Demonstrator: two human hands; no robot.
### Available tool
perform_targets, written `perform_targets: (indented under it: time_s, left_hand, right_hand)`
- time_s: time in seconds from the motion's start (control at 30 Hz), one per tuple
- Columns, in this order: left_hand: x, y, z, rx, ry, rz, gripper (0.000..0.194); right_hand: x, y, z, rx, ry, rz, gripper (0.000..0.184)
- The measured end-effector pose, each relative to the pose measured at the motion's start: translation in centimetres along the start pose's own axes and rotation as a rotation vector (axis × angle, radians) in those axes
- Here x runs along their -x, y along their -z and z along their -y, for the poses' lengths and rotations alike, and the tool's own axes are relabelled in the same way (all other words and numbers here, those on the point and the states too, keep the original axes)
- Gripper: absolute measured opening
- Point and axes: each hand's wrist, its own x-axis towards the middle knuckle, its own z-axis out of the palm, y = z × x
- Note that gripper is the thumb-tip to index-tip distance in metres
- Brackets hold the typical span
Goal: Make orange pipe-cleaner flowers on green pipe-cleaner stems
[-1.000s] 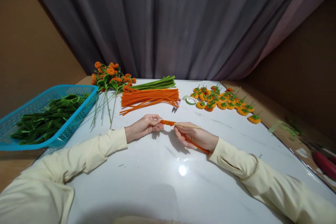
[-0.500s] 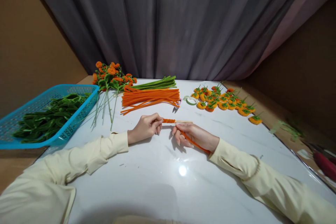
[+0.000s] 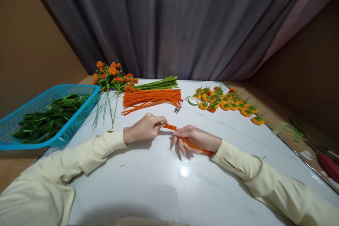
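Between my hands, above the white table, a fuzzy orange pipe cleaner point(image 3: 170, 127) lies coiled tightly around a thin stick. My left hand point(image 3: 147, 126) pinches the coil's left end, thumb against fingers. My right hand point(image 3: 192, 138) is closed on the loose length of the pipe cleaner, which trails under the palm toward the wrist. Most of the stick is hidden by the coil and my fingers. Just beyond lies a bundle of straight orange pipe cleaners point(image 3: 152, 97), with small scissors point(image 3: 178, 107) at its right end.
At left stands a blue basket point(image 3: 61, 137) of green leaves. Orange flowers on stems point(image 3: 112, 71) and green pipe cleaners point(image 3: 159, 84) lie at the back. A tape roll point(image 3: 193, 101) sits beside several yellow-orange flower heads point(image 3: 225, 106). A red-handled tool point(image 3: 327, 166) rests far right.
My left hand has shifted slightly left and turned over more. The coiled stick now tilts down to the right, and its bare right end no longer shows beyond my right hand.
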Motion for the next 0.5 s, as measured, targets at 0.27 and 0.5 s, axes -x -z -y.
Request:
perform_targets:
  time_s: [0.27,0.5]
  left_hand:
    - [0.4,0.5,-1.9,-0.105,-0.087,0.128,0.025]
    - [-0.5,2.9,-2.1,0.100,0.040,0.290,0.018]
  right_hand:
    - [0.3,0.3,0.1,-0.044,-0.005,0.096,0.027]
    - [0.7,1.3,0.0,-0.132,-0.230,0.382,0.023]
